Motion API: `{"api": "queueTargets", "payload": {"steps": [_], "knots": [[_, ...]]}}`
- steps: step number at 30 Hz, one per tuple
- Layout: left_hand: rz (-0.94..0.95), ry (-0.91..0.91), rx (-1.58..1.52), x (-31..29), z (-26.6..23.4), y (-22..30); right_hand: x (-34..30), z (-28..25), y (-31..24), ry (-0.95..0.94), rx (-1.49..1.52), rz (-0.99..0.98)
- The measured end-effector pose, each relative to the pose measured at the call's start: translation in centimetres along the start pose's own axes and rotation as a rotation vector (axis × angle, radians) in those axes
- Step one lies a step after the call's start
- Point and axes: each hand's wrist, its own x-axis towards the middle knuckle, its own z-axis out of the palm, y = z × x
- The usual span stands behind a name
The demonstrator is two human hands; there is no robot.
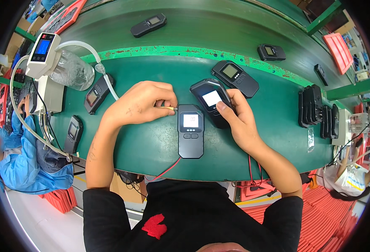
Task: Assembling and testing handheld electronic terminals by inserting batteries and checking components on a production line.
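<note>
In my right hand (240, 119) is a black handheld tester (213, 101) with a lit white screen, tilted above the green bench; my thumb lies beside its screen. A second black handheld tester (191, 145) lies flat in front of me, its screen lit, a red wire (169, 169) running from its lower end. My left hand (145, 104) is closed in a pinch on a thin yellowish rod (166, 108). The rod's tip meets the upper left corner of the lying tester; what it belongs to is hidden in the fingers. Another tester (235, 77) with a dark screen lies behind the held one.
At the left stands a white pump unit (44, 52) with a blue display, a clear jar (73, 71) and a hose (84, 44). Testers stand stacked at the right (310, 107); several lie on the bench and the green conveyor (210, 29). A person in blue (21, 161) sits left.
</note>
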Motion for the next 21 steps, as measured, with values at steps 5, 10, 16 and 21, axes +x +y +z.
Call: {"api": "queueTargets", "payload": {"steps": [5, 10, 16, 21], "knots": [[0.040, 0.041, 0.005, -0.2, -0.1, -0.1, 0.0, 0.1, 0.0, -0.003, -0.019, -0.001], [-0.065, 0.209, -0.160, 0.9, 1.2, 0.3, 0.0, 0.4, 0.1, 0.027, 0.016, -0.050], [0.134, 0.472, -0.044, 1.8, 4.0, 1.0, -0.1, 0.1, 0.5, 0.022, 0.031, -0.055], [0.164, 0.506, 0.018, 1.8, 4.0, 0.9, 0.0, 0.2, 0.5, 0.013, 0.029, -0.071]]}}
